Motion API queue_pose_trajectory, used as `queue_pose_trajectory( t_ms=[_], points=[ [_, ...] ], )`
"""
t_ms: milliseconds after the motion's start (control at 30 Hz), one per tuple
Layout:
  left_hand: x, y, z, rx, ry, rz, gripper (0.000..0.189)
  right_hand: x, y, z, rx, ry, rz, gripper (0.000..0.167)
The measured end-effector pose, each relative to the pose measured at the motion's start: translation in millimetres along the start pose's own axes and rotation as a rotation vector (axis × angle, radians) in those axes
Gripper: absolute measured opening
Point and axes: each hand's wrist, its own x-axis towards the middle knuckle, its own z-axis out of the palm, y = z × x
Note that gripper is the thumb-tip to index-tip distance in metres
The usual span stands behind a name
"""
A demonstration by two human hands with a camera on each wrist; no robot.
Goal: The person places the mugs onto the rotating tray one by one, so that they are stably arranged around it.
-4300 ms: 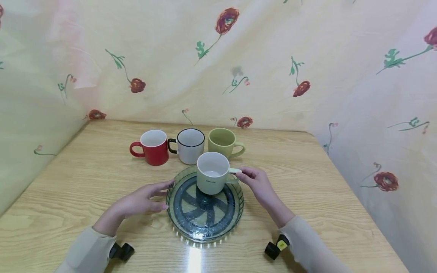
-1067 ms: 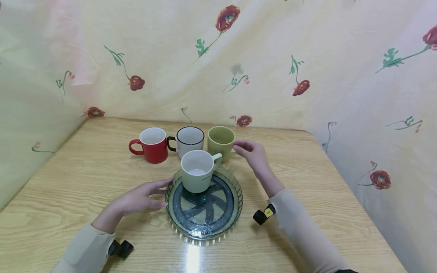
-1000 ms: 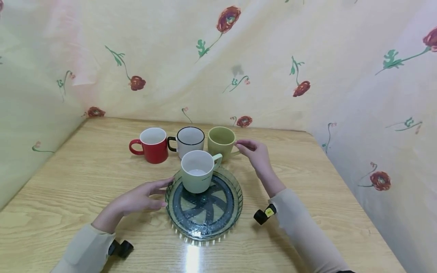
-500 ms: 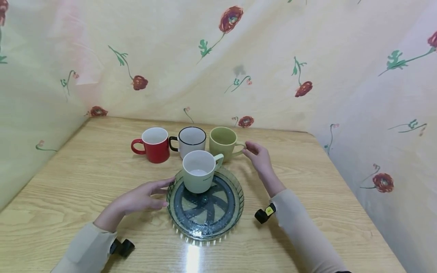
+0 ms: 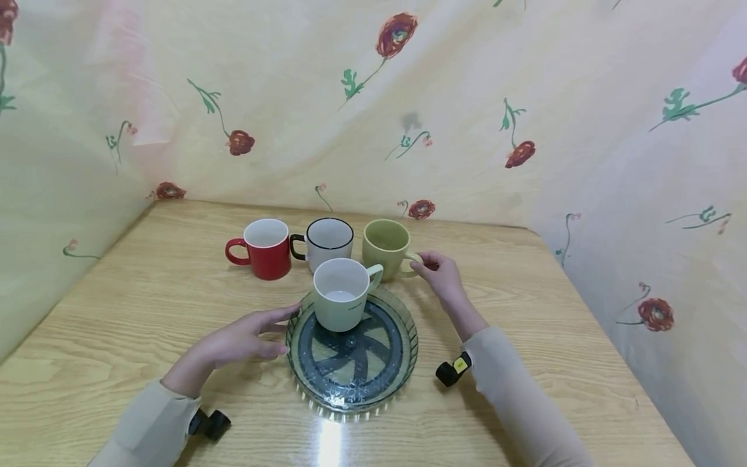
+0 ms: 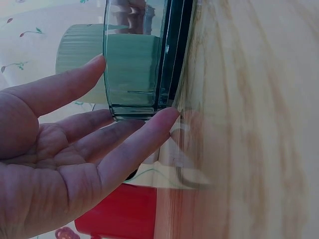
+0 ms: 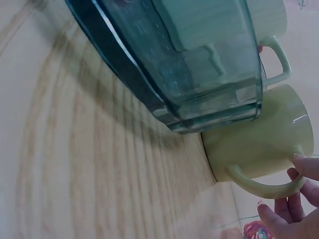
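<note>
My right hand [image 5: 441, 277] pinches the handle of a yellow-green mug [image 5: 385, 250], which stands behind the tray at the back of the table; the grip also shows on the mug's handle [image 7: 264, 189] in the right wrist view. My left hand [image 5: 248, 337] has its fingers spread, and the fingertips touch the left rim of a round glass tray [image 5: 352, 397]. On that tray, toward its back left, stands a pale green mug [image 5: 338, 310] with its handle pointing back right. In the left wrist view the thumb and fingers [image 6: 139, 142] lie at the tray's side wall.
Behind the tray stand a red mug [image 5: 268, 259] and a white mug with a black rim [image 5: 328, 245], both with handles to the left. The wooden table [image 5: 525, 311] meets a flowered cloth [image 5: 467, 78] at the back and sides.
The right hand has let go of the pale green mug, now further left with its handle turned backward. It has taken the yellow-green mug's handle and shifted that mug slightly right. The left hand stays.
</note>
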Motion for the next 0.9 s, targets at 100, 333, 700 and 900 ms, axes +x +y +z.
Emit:
queue_pose_trajectory(
  t_ms=[100,333,700,900],
  points=[
    [0.0,-1.6,0.0,-0.001,-0.002,0.01,0.074,-0.5,2,1,0.006,-0.011,-0.001,0.03],
    [-0.1,-5.3,-0.1,-0.006,-0.01,0.035,0.074,-3.7,3,-1,-0.022,-0.035,0.012,0.029],
    [-1.4,-1.2,-0.8,-0.01,0.003,0.008,0.074,-5.6,4,3,0.063,-0.01,0.029,0.031],
    [-0.8,-0.8,0.6,-0.001,0.012,0.006,0.073,-11.7,5,-3,0.071,0.011,0.04,0.033]
  ],
)
